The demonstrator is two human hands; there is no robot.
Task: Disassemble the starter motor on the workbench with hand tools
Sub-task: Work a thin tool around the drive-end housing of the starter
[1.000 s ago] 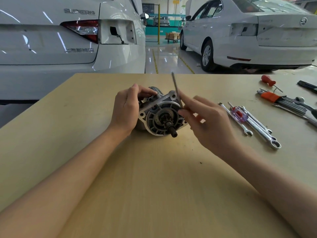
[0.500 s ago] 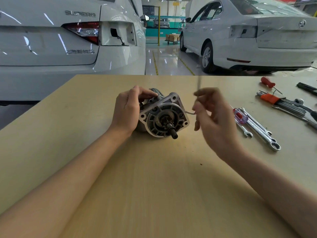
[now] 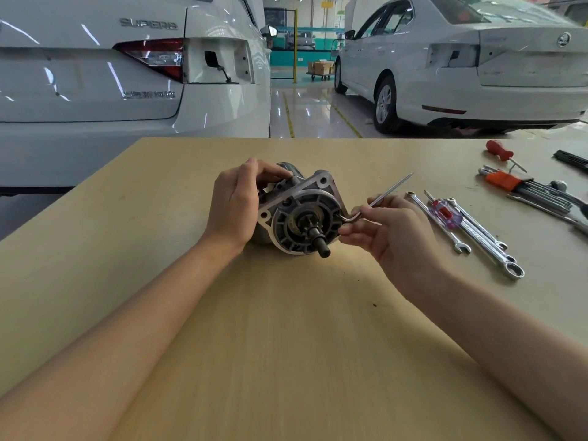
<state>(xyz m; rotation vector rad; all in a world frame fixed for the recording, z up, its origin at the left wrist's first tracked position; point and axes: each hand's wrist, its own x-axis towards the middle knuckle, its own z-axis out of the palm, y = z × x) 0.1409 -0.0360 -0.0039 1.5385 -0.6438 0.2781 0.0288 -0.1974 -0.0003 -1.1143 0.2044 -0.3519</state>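
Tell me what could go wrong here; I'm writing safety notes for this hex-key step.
The right hand only pinches the hex key near its bend, so it may slip off the bolt and knuckles could strike the motor flange. The left hand alone steadies the motor, which lies loose on the bench; hard turning could roll it.

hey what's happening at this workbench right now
A person is taking apart a starter motor on a wooden workbench. Their left hand grips the motor body to steady it, while the right hand pinches an L-shaped hex key whose short end sits at the right edge of the front housing. Combination wrenches, a small screwdriver and a hex key set lie unused to the right.
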